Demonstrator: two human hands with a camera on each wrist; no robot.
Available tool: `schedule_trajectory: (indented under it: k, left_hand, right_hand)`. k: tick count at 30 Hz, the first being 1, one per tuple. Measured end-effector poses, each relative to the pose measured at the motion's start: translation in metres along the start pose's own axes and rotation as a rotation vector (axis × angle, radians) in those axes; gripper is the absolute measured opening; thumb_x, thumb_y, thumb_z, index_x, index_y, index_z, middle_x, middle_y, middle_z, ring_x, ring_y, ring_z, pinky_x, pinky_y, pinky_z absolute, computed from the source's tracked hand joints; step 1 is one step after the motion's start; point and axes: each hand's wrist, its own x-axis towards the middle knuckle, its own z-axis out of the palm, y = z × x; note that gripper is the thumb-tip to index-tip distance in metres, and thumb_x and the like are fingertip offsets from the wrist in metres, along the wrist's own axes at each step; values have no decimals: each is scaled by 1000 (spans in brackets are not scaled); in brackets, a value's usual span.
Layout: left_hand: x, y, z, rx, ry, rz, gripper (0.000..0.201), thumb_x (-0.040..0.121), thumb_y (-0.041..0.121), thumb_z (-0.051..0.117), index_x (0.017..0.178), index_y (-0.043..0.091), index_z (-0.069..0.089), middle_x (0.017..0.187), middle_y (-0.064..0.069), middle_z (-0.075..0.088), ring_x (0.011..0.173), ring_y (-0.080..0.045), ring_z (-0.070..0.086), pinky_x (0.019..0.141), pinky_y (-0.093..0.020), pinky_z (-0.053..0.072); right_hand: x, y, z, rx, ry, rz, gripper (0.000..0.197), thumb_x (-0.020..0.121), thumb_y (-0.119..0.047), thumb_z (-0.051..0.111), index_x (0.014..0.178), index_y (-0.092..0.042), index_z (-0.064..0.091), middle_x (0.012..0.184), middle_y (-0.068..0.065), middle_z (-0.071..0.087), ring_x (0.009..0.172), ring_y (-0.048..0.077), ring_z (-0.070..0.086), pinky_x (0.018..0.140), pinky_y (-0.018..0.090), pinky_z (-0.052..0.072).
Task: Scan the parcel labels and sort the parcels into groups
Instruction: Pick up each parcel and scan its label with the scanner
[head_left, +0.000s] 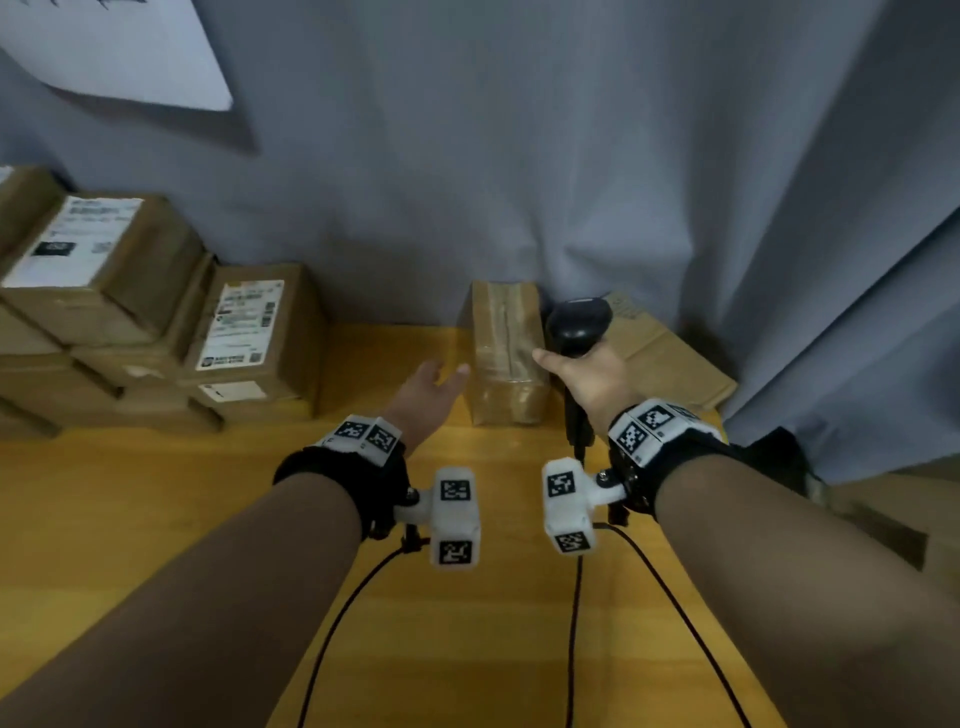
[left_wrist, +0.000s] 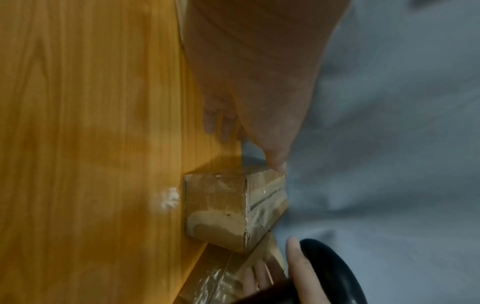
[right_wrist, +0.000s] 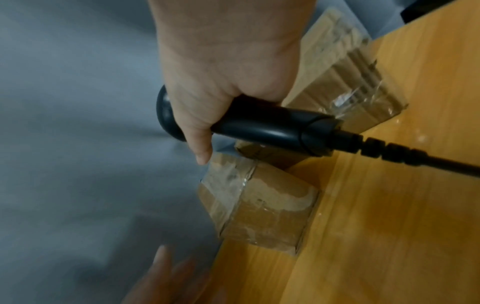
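A small taped parcel (head_left: 506, 353) stands on the yellow wooden surface (head_left: 467, 613) at its far edge, backed against a grey curtain (head_left: 571, 156) that hangs along that edge and closes off the room behind. The left hand (head_left: 434, 387) reaches toward the parcel's left side with fingers straight and thumb spread, holding nothing; its thumb tip is just at the parcel's upper left corner, though whether it touches cannot be told. The right hand (head_left: 587, 376) is curled around the handle of a black barcode scanner (head_left: 576, 325), just right of the parcel, with its forefinger stretched out over the parcel's top. Right of the scanner a flatter parcel (head_left: 670, 358) lies close to the surface's right edge. On the left, a stack of labelled parcels (head_left: 156, 322) fills the far left corner, leaving an open strip of wood between it and the small parcel, and the whole near half of the surface is free apart from black cables (head_left: 571, 623). The right wrist view shows what the head view hides: the scanner's cable (right_wrist: 415, 158) leaving the handle base, and clear tape wrapped over the parcel's near end. The left wrist view shows the parcel's bare side face and a white scuff (left_wrist: 170, 197) on the wood beside it.
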Motion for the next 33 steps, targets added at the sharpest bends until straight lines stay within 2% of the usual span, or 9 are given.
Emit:
schedule_trajectory:
  k: [4,10,13,15,18,21,23,28,33]
  left_hand:
    - [25,0,14,-106,-20,-78,68,99,55,33,154,16,22,157,-9,28,141,-31,32,114,-43,28]
    - [7,-15,20,-423,-88,-138,44,103,46,32,130,17,51,132,-3,55,120,-20,52,102,-38,42]
    - [-23,-30,8,-533,-40,-115,37,105,34,33,128,10,48,132,-3,54,118,-18,51,99,-37,40]
    - [-41,-42,-6,-575,20,-132,21,103,28,43,111,10,51,126,-7,59,120,-21,55,97,-37,45]
    - [-60,-51,-40,-614,44,-135,27,94,41,58,104,17,52,118,0,59,121,-23,55,97,-40,47]
    - [-74,-48,-75,-483,-158,-138,91,63,80,63,135,27,43,124,9,53,113,-18,55,98,-49,48]
    - [-83,-39,-88,-571,-260,-123,87,64,69,68,135,25,44,119,9,57,104,-14,59,92,-48,52]
    - [-94,-29,-103,-494,-50,7,63,80,27,77,129,19,38,131,0,50,110,-17,57,91,-45,54]
    - [-106,-29,-92,-356,23,151,76,81,22,78,141,23,32,130,4,49,115,-19,53,91,-41,53]
  right_hand:
    - [16,11,13,-29,33,10,33,82,-30,77,106,-10,68,100,4,69,90,19,60,76,26,41]
    - [-11,27,27,83,33,51,40,80,-13,78,116,-7,63,109,6,68,102,18,61,83,21,41]
    - [-44,23,28,228,30,25,34,82,-6,75,113,-6,62,102,4,67,94,14,62,68,10,45]
    - [-67,13,29,277,21,0,30,83,-5,74,112,-4,63,95,3,68,85,8,63,60,4,44]
    - [-92,-4,33,305,-26,-35,30,83,-2,73,111,0,63,91,4,68,85,12,65,78,22,54]
    - [-107,-20,34,294,-60,-73,25,82,1,70,106,-1,64,87,3,68,87,20,66,93,47,54]
    - [-114,-30,33,331,-81,-87,18,83,-1,70,100,-4,65,86,2,68,84,18,66,93,51,53]
    - [-131,-51,26,411,-152,-185,33,80,-32,78,105,-13,67,98,4,72,95,17,69,95,44,53]
    - [-139,-64,29,391,-154,-265,44,75,-29,83,111,-10,69,98,2,75,93,10,71,81,23,54]
